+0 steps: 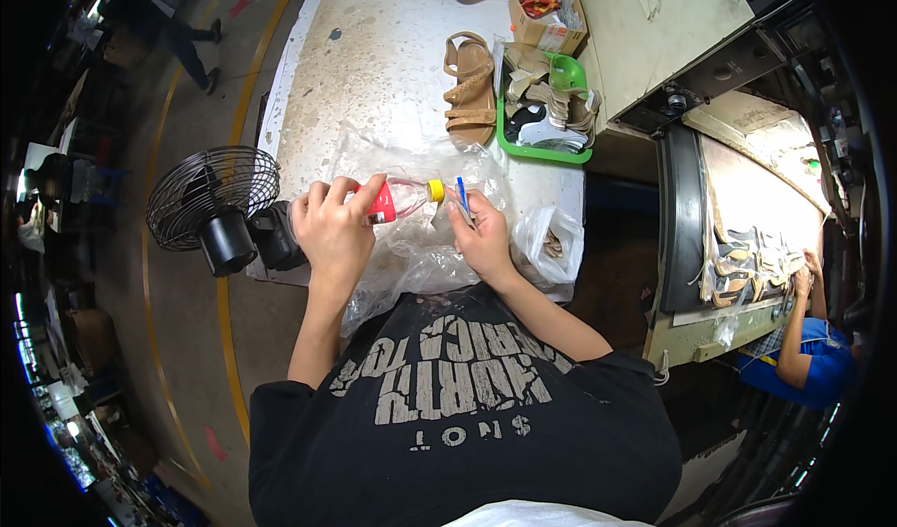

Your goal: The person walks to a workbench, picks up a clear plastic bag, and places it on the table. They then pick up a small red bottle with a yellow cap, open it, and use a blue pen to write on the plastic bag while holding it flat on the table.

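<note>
My left hand is wrapped round a clear plastic bottle with a red label, which lies tilted on its side. Its yellow cap points toward my right hand. A slim blue tool is pinched between the thumb and fingers of my right hand; its exact kind is not clear. Something thin and greyish shows near that thumb, close to the cap. Beneath both hands spreads a crumpled clear plastic sheet on the white worktable.
A black fan stands at the table's left edge. Tan sandal uppers, a green basket of cut pieces and a cardboard box lie beyond. At right are a white plastic bag, a machine and a co-worker in blue.
</note>
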A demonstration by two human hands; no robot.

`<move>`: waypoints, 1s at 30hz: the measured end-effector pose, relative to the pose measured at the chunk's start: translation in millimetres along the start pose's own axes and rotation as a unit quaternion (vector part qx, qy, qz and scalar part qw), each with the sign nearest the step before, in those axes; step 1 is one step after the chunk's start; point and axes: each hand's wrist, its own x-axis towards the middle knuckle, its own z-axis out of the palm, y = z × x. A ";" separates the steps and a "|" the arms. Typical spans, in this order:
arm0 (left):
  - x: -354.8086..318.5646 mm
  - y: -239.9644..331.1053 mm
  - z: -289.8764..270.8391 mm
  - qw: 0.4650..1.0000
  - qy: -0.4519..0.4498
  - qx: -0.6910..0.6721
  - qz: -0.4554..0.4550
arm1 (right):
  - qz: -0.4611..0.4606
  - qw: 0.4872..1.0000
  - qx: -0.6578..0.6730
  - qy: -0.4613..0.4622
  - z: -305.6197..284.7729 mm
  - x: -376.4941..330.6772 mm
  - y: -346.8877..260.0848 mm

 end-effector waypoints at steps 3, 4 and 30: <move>1.4 1.0 1.6 1.000 -0.007 -0.004 0.003 | 0.011 1.000 -0.005 0.002 -0.8 -0.4 -1.2; 1.3 1.3 1.7 1.000 -0.010 -0.004 0.002 | 0.006 1.000 -0.006 0.005 -0.6 -0.1 0.1; -16.7 2.1 18.6 0.994 -0.080 -0.061 -0.047 | 0.001 0.999 -0.032 0.020 -8.3 6.5 -23.8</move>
